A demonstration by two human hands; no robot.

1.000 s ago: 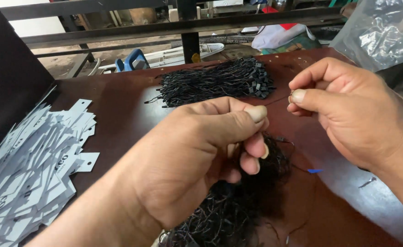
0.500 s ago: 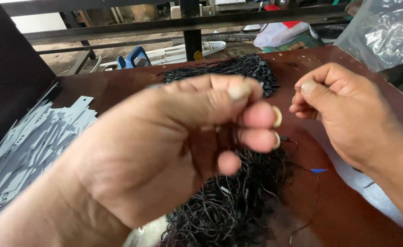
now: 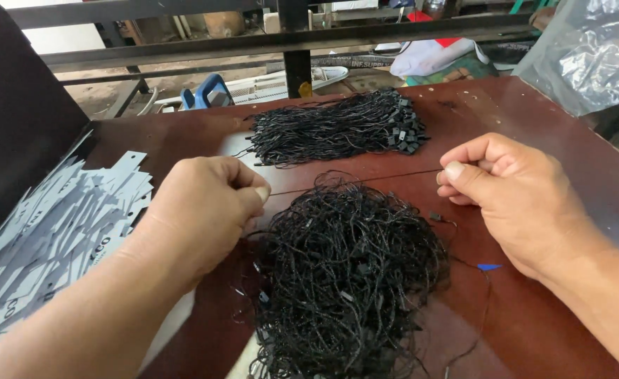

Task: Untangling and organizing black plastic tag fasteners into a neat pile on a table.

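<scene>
We pinch one black string (image 3: 355, 181) taut between our left hand (image 3: 207, 210) and right hand (image 3: 513, 196), fingertips closed on each end; it stretches above the tangled heap of strings (image 3: 348, 274) on the brown table (image 3: 534, 119). A neater bundle (image 3: 337, 130) lies beyond; grey tags (image 3: 49, 224) lie left.

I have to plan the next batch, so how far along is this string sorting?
Done: a straightened bundle of black strings lies at the far side of the table. In hand: the left hand and right hand pinch one string taut between them. Left: a large tangled heap and untouched grey tags.
</scene>
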